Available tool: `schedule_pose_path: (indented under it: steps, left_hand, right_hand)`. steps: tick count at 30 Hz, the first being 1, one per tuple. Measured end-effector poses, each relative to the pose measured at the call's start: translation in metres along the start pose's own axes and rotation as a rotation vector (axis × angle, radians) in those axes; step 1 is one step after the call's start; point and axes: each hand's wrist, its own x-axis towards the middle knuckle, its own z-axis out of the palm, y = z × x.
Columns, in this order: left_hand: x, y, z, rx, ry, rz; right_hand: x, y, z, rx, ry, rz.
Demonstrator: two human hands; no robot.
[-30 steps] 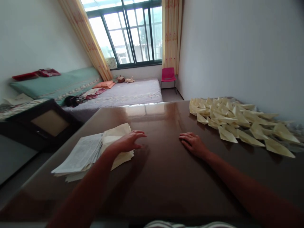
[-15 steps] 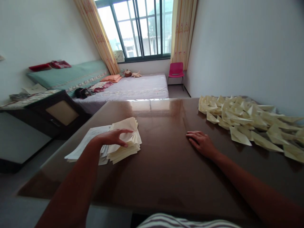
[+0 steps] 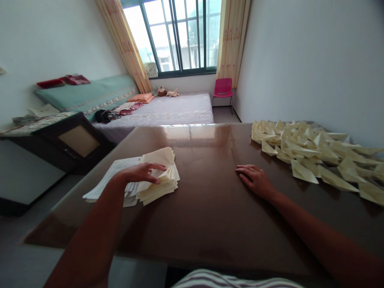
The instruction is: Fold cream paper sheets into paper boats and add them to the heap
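Observation:
My left hand (image 3: 143, 173) is over a stack of cream paper sheets (image 3: 159, 189) on the left part of the brown table. Its thumb and forefinger are apart near the lifted, fanned edges of the top sheets; whether they touch the paper is hard to see. White printed papers (image 3: 111, 178) lie beside the stack, partly behind my left wrist. Flat on the tabletop, my right hand (image 3: 255, 181) rests with fingers stretched out and holds nothing. To its right spreads a heap of folded paper boats (image 3: 306, 148) in the same cream colour.
The glossy brown table (image 3: 204, 212) fills the foreground. A dark cabinet (image 3: 76, 140) stands to the left. Beyond are a bed (image 3: 186, 108), a pink chair (image 3: 223, 88) and a window (image 3: 180, 36). A white wall borders the right side.
The thumb and forefinger of my left hand have come slightly closer together at the sheets. My right hand stays in place. The view has shifted very slightly.

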Motion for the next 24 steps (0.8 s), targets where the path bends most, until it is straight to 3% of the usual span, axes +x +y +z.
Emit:
schedule_pose_path:
  steps: [12,17,20,24]
  left_hand:
    - [-0.005,0.002,0.003,-0.071,0.028,-0.046]
    - [-0.005,-0.001,0.001,0.114,0.243,-0.135]
    - [0.003,0.018,0.004,0.275,0.431,-0.140]
    - [0.026,0.080,0.031,0.491,0.622,-0.027]
  right_hand:
    - [0.000,0.003,0.001,0.014,-0.010,0.009]
    - [0.002,0.008,-0.001,0.066,-0.058,0.017]
    - [0.005,0.011,-0.009,0.116,-0.153,-0.011]
    - [0.016,-0.004,-0.023,0.187,-0.196,-0.001]
